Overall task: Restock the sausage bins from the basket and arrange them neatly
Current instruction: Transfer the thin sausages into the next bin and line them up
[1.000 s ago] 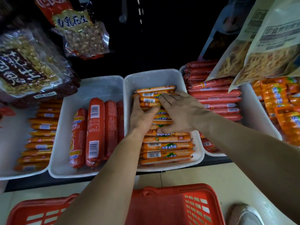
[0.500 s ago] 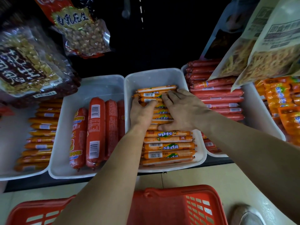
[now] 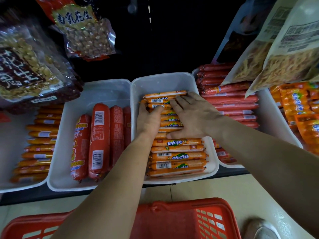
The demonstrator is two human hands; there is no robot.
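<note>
A white bin [image 3: 164,81] in the middle holds several orange corn sausages [image 3: 177,149] lying crosswise in a stack. My left hand [image 3: 148,121] rests on the left ends of the sausages, fingers fairly straight against them. My right hand [image 3: 195,116] lies flat on top of the stack with its fingers spread and reaching toward the far sausages. Neither hand grips a sausage. The red basket [image 3: 183,219] sits on the floor below, its inside mostly hidden by my arms.
Left of the middle bin, a white bin [image 3: 96,90] holds thick red sausages [image 3: 98,140]. Further left lie thin orange sausages [image 3: 39,144]. Right, a bin of red sausages [image 3: 231,104] and orange packs [image 3: 300,109]. Hanging snack bags [image 3: 82,30] overhang the shelf. A shoe [image 3: 262,230] is at bottom right.
Both hands slid slightly further back along the stack of orange sausages, pressing them together. The bins stay put.
</note>
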